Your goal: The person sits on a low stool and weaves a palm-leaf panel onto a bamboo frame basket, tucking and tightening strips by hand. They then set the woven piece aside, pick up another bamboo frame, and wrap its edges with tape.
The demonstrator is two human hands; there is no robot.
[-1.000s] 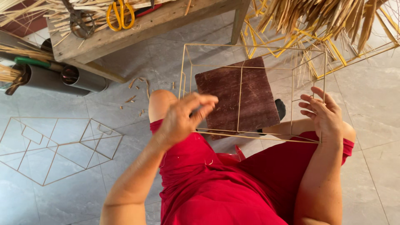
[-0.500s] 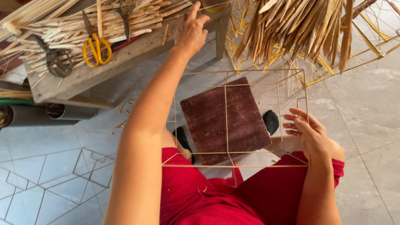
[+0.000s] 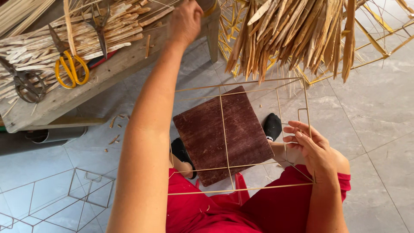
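Note:
My left hand (image 3: pixel 185 21) reaches far forward onto the wooden bench (image 3: pixel 64 97), its fingers closed over the pale bamboo strips (image 3: pixel 86 36) at the bench's far end; what it grips is hidden. My right hand (image 3: pixel 312 149) holds the right side of a thin wire frame (image 3: pixel 224 129) that rests over my lap in red trousers. Under the frame lies a dark brown wooden board (image 3: pixel 207 133) on the floor between my feet.
Yellow-handled scissors (image 3: pixel 71 69) and dark metal shears (image 3: pixel 21 82) lie on the bench. A wire frame covered with dried strips (image 3: pixel 297 34) stands at the upper right. Another bare wire frame (image 3: pixel 56 198) lies on the grey tiles at the lower left, by a metal pipe (image 3: pixel 47 134).
My left hand has gone from in front of my knee up and forward to the bench's strips. My view has tilted forward. The right hand stays on the wire frame.

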